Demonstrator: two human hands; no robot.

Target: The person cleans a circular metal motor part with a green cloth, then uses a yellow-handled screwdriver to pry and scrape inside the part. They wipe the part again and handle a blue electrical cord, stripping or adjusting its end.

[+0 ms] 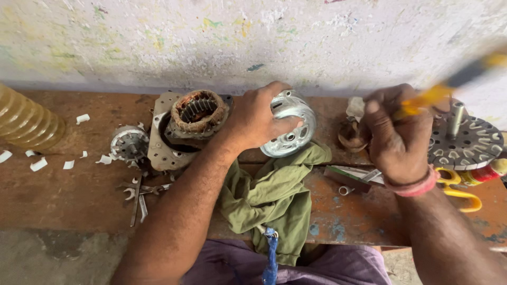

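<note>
My left hand (257,117) grips a round silver motor end cover (293,126) and holds it on edge on the wooden bench, at the top of a green rag (274,198). My right hand (397,134) is closed around the yellow and black handle of a tool (449,84), raised and blurred, to the right of the cover. A stator with copper windings (196,110) rests on a metal plate (161,150) just left of my left hand. A small rotor (129,142) lies further left.
A ribbed yellow plastic bottle (24,122) lies at the far left. A round perforated metal disc with a shaft (465,140) sits at the right, with yellow-handled scissors (459,184) below it. Pliers and small metal parts (138,192) and white scraps (38,164) litter the bench. A paint-spattered wall stands behind.
</note>
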